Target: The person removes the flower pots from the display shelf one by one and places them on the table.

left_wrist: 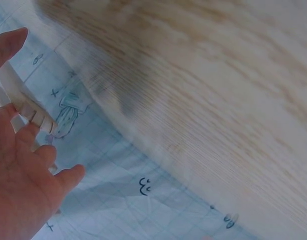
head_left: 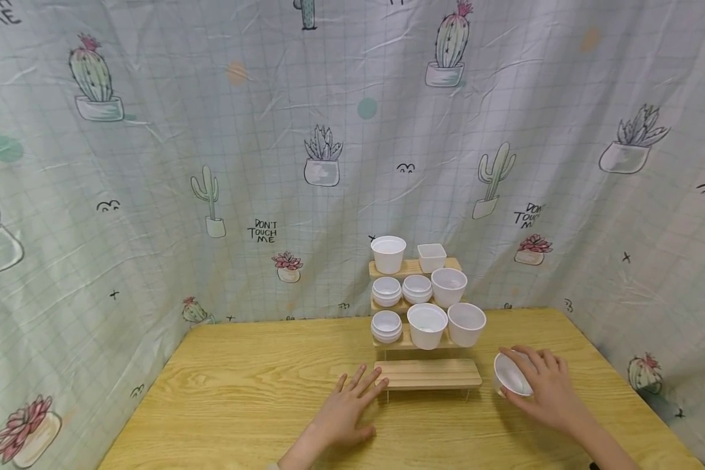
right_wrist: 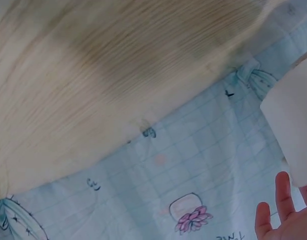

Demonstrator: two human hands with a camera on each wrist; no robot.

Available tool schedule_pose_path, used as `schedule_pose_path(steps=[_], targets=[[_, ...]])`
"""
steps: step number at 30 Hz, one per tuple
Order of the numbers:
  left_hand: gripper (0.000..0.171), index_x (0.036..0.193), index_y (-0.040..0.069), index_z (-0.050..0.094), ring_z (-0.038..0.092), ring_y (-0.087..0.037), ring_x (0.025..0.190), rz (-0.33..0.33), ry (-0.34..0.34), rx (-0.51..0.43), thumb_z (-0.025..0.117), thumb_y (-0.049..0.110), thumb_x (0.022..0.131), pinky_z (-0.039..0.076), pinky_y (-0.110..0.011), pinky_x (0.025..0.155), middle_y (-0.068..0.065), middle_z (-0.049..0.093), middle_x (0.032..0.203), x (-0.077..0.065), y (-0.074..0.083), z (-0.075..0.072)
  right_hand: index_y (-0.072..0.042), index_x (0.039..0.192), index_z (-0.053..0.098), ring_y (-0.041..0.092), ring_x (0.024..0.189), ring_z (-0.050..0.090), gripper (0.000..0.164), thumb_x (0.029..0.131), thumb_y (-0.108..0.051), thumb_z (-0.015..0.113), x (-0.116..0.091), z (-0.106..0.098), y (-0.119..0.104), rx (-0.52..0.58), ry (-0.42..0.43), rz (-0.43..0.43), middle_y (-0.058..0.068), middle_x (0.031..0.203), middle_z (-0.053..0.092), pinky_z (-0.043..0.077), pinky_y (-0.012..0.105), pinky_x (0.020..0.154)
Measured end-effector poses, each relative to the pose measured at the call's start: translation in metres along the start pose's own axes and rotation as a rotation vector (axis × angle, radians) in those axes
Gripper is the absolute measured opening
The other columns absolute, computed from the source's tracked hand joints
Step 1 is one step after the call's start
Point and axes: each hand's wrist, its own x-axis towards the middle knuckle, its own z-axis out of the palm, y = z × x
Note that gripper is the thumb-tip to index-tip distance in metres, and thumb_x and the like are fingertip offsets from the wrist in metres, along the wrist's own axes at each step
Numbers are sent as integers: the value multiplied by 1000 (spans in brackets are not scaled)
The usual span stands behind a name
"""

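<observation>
In the head view my right hand point(head_left: 549, 388) grips a white plastic cup point(head_left: 512, 373) by its rim, right of the lowest step of a wooden tiered stand point(head_left: 429, 375). The right wrist view shows the side of this white cup point(right_wrist: 292, 120) beside the fingers point(right_wrist: 282, 196). My left hand point(head_left: 349, 411) has its fingers spread, close to the left end of that lowest step, and holds nothing. The left wrist view shows the left hand point(left_wrist: 28, 185) with fingers apart. On the upper three steps stand several white containers, among them a round tub point(head_left: 388, 254) and a square one point(head_left: 431, 258).
Small ribbed bowls point(head_left: 386, 326) and larger cups point(head_left: 467, 324) fill the middle steps. The stand is on a yellow wood-grain table point(head_left: 258, 378). A cactus-printed curtain point(head_left: 352, 215) hangs behind and along both sides.
</observation>
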Motion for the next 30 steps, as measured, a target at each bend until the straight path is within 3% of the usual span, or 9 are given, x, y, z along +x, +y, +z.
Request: schedule_pose_path(steps=[10, 23, 30], targets=[[82, 141, 24, 25, 26, -31, 134, -16, -28, -15, 64, 43, 72, 32, -55, 100, -2, 23, 148, -1, 2, -3, -18, 114, 57, 28, 83, 45, 63, 60, -48, 73, 3, 4, 16, -66, 10, 7, 7, 99, 55, 32, 45, 66], [83, 141, 22, 27, 28, -32, 133, -15, -20, -14, 65, 44, 70, 32, -56, 99, -3, 26, 148, 0, 3, -6, -18, 112, 58, 30, 80, 45, 61, 64, -53, 67, 12, 10, 32, -86, 45, -20, 11, 98, 56, 30, 44, 63], [83, 141, 23, 27, 28, -31, 133, -21, -28, 10, 65, 44, 71, 32, -54, 100, -2, 26, 147, 1, 5, -8, -17, 112, 57, 32, 82, 45, 57, 65, -48, 67, 18, 11, 41, -103, 15, -8, 12, 99, 54, 32, 48, 64]])
